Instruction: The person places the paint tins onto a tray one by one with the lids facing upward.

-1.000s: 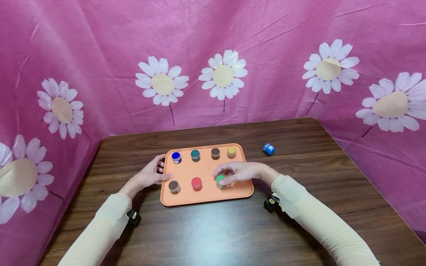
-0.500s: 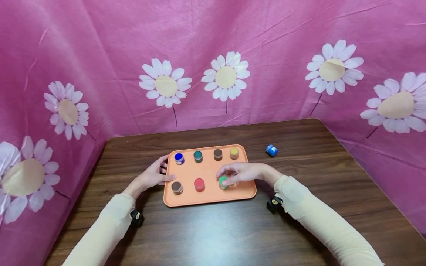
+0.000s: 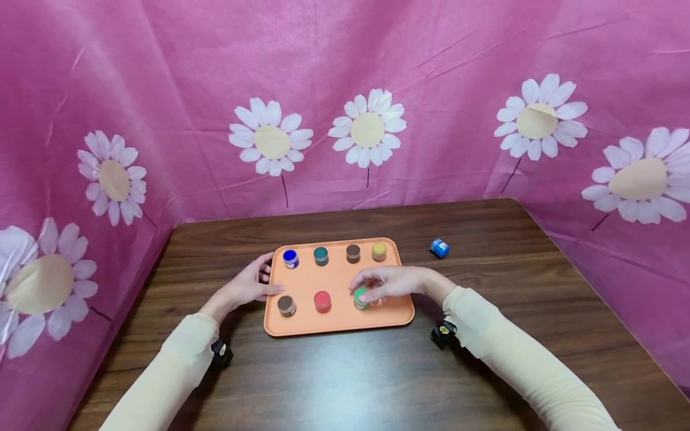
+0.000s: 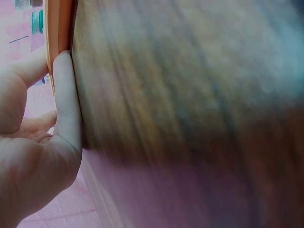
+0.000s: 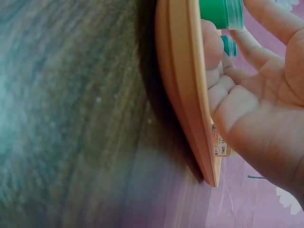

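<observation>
An orange tray [image 3: 334,278] holds two rows of small paint jars. My left hand [image 3: 244,286] grips its left edge, thumb over the rim; in the left wrist view a finger lies along the tray's outer side. With thumb and fingers, my right hand [image 3: 398,281] holds a green-filled paint jar [image 3: 359,304] at the right of the near row. In the right wrist view this green jar [image 5: 214,13] stands upright on the tray, fingertips beside it. Left of it in the same row are a red jar [image 3: 322,301] and a brown jar [image 3: 287,306].
Along the tray's far side stand a dark blue jar [image 3: 290,258], a teal jar [image 3: 320,256], a brown jar [image 3: 353,253] and a yellow jar [image 3: 379,251]. A blue jar [image 3: 439,248] lies on its side on the wooden table [image 3: 345,371]. A pink flowered cloth [image 3: 318,48] surrounds the table.
The head view has shifted slightly, moving the whole scene a little right and down in frame. Both hands keep the same places on the tray and the green jar.
</observation>
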Demonstrator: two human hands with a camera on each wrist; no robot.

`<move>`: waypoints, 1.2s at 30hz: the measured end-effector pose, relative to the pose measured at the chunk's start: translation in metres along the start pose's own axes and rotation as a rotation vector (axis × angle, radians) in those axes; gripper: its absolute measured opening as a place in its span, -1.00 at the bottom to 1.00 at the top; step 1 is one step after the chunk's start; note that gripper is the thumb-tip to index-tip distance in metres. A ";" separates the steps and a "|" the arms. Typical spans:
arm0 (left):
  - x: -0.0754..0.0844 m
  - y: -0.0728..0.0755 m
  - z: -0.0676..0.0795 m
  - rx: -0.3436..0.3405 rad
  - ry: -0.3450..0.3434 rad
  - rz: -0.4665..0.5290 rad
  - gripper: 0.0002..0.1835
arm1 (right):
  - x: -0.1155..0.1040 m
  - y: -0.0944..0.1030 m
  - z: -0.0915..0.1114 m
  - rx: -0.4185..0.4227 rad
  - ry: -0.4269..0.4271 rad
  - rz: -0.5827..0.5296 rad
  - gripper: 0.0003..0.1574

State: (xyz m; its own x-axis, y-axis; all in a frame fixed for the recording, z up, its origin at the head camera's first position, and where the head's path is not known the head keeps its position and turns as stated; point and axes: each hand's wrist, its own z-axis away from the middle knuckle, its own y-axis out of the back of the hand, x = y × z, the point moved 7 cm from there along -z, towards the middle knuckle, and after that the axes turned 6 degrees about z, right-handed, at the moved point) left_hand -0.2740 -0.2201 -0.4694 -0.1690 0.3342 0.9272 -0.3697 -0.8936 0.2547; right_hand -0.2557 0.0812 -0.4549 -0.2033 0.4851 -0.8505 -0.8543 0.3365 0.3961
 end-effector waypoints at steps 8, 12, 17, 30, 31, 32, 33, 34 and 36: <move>0.003 0.000 0.000 0.002 -0.006 -0.005 0.02 | -0.001 0.020 0.011 0.113 0.030 0.027 -0.54; 0.004 0.001 -0.001 0.005 -0.019 -0.024 0.01 | -0.001 0.043 0.023 0.268 0.059 0.018 -0.55; 0.003 0.002 -0.002 -0.001 -0.020 -0.018 0.01 | 0.007 0.080 0.047 0.508 0.060 -0.084 -0.54; 0.001 -0.002 0.001 0.003 0.004 -0.026 0.01 | 0.054 0.132 0.120 0.833 -0.191 0.036 -0.32; 0.001 -0.002 0.001 0.002 0.002 -0.024 0.01 | 0.057 0.132 0.123 0.831 -0.220 0.061 -0.27; 0.001 -0.001 0.001 0.002 -0.001 -0.023 0.01 | 0.062 0.132 0.126 0.825 -0.247 0.080 -0.22; 0.001 -0.001 0.001 0.003 -0.004 -0.021 0.01 | 0.066 0.131 0.129 0.816 -0.267 0.088 -0.17; 0.001 -0.001 0.000 0.003 -0.007 -0.018 0.01 | 0.070 0.130 0.130 0.805 -0.281 0.091 -0.12; 0.001 0.000 0.001 0.003 -0.010 -0.017 0.01 | 0.079 0.127 0.132 0.777 -0.299 0.075 -0.02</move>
State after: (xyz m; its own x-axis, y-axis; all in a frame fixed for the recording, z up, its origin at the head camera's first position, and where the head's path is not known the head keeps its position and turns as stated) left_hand -0.2735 -0.2199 -0.4684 -0.1532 0.3462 0.9256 -0.3692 -0.8889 0.2713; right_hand -0.3174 0.2688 -0.4265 -0.0173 0.6853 -0.7280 -0.2487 0.7023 0.6670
